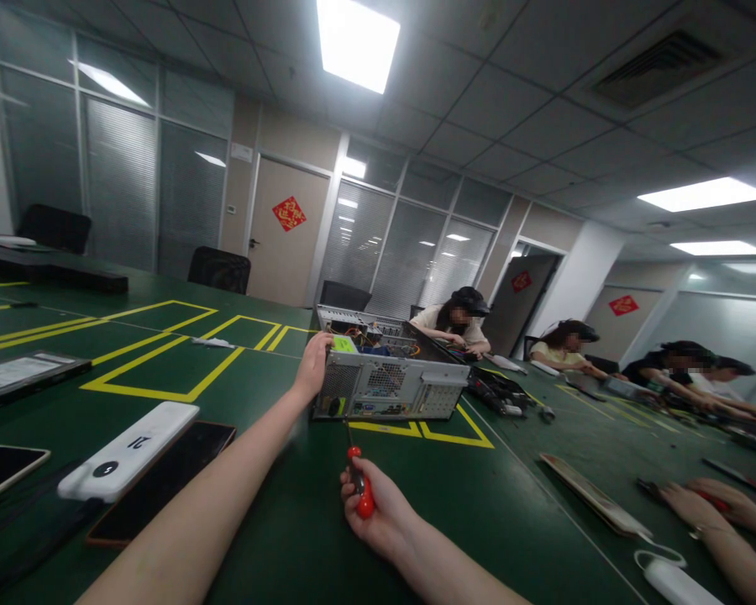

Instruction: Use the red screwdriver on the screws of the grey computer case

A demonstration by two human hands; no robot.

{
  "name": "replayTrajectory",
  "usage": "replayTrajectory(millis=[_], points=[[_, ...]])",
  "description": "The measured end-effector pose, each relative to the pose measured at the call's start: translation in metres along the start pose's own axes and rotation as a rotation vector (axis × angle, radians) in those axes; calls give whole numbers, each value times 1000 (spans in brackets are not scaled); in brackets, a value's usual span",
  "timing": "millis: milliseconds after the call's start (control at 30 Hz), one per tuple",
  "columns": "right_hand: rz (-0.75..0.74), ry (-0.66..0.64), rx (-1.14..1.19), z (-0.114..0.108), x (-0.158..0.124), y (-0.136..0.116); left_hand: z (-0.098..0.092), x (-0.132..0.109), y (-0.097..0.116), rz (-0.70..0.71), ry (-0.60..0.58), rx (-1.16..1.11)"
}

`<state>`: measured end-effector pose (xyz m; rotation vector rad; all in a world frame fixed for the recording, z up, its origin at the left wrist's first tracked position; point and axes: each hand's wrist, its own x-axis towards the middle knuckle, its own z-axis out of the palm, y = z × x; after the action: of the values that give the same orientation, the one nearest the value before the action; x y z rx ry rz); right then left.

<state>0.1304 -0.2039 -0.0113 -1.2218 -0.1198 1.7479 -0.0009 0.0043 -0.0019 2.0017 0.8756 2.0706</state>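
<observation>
Right grip [387, 508] is curled round a red-handled screwdriver [366, 504], as I see it from my end; its shaft points up toward the lower edge of the computer case [409, 388], though I cannot tell whether the tip touches; my left grip [313, 367] lies at the case's upper left corner, beside a green label [345, 344], and whether it clasps or merely rests I cannot tell; the case sits ahead on the green counter [290, 521], its top uncovered; leftward lie a white device [135, 445] and a dark phone [175, 472]; at far right, another person's hands [686, 507] show.
</observation>
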Motion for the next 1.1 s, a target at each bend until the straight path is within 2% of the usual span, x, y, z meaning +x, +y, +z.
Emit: replayTrajectory(millis=[167,333,533,667,733,800,933,1000,1100], points=[[12,-4,29,1,0,-1,0,0,1,12,12,-19],[68,-78,82,2,3,-2,1,0,0,12,11,-6],[41,-69,16,-1,4,0,0,0,0,4,8,-19],[4,-195,-62,2,-5,0,0,0,2,12,2,-16],[-89,-295,-131,4,-8,-4,0,0,2,10,-2,-11],[-284,-350,-234,5,-8,-9,0,1,2,7,-3,-5],[-731,-315,-488,1,-1,-25,1,1,2,11,5,-11],[-827,-278,-548,-2,2,-32,1,1,1,10,6,-15],[-830,-255,-547,-4,5,-36,1,1,1,0,0,-13]])
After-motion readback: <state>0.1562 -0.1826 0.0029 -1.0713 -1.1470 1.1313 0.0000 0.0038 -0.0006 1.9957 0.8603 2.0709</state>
